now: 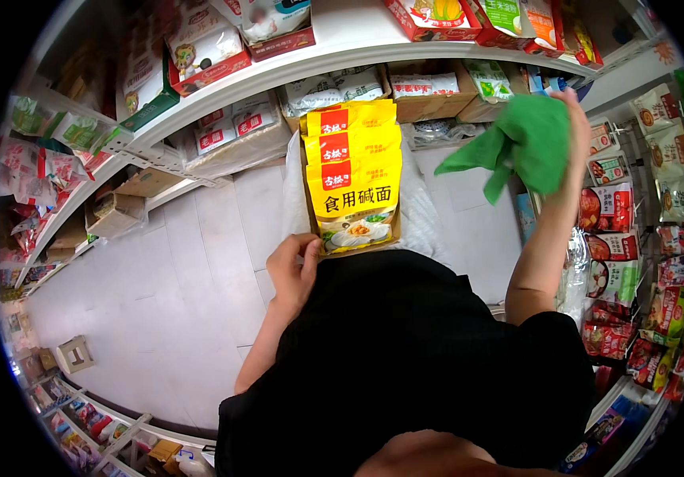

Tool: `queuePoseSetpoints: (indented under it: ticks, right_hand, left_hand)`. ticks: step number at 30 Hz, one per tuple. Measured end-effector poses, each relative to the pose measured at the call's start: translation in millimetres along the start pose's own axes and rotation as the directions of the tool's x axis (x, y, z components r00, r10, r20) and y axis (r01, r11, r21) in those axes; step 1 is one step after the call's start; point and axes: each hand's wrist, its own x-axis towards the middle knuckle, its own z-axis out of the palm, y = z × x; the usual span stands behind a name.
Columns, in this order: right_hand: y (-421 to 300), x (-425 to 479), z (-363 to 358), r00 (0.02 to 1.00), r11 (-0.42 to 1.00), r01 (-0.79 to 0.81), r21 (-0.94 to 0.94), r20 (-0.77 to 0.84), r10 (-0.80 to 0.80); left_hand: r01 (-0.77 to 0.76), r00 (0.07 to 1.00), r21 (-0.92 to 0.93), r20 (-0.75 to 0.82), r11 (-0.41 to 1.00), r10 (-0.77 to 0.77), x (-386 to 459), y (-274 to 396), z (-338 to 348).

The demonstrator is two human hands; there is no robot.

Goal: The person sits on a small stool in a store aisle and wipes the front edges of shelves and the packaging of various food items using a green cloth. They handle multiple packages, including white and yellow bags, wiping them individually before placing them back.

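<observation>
Upright in an open carton [397,229] stand several yellow food packets [356,197] with red labels, in front of my black shirt. My left hand [294,265] is at the carton's near left corner, its fingers bent against the edge. Out to the right, my right hand [574,119] holds up a green cloth [527,143], which hangs down in loose folds; the cloth hides part of the fingers. A white woven sack [422,208] lies beneath and around the carton.
A white shelf [342,56] with boxed food packets curves across the far side, with cartons of bags [246,122] below it. Packets [610,206] hang on a rack at the right. More shelving runs along the left. A small beige box [75,354] sits on the tiled floor [181,286].
</observation>
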Motion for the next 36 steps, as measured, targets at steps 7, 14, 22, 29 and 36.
queuePoseSetpoints:
  ticks: [7, 14, 22, 29, 36]
  right_hand:
    - [216.7, 130.8, 41.2, 0.874, 0.863, -0.482, 0.152, 0.147, 0.463]
    - [250.9, 130.6, 103.7, 0.856, 0.867, -0.376, -0.326, 0.236, 0.459]
    - [146.9, -14.5, 94.4, 0.797, 0.996, -0.051, -0.075, 0.597, 0.086]
    - [119.3, -125.3, 59.6, 0.633, 0.979, -0.035, 0.201, 0.762, -0.134]
    - [124.6, -105.0, 102.5, 0.845, 0.996, -0.017, 0.09, 0.533, -0.034]
  left_hand:
    - [0.08, 0.997, 0.014, -0.012, 0.997, -0.08, 32.5, 9.0, 19.7]
    - [-0.041, 0.999, 0.223, 0.018, 0.974, 0.038, 46.7, 19.8, 18.7]
    - [-0.133, 0.991, 0.169, 0.046, 0.977, 0.127, 45.4, 14.9, 16.4]
    - [-0.168, 0.971, 0.084, 0.188, 0.982, 0.15, 30.8, 8.8, 12.2]
    - [-0.122, 0.981, 0.062, 0.161, 0.991, 0.111, 31.1, 4.5, 15.8]
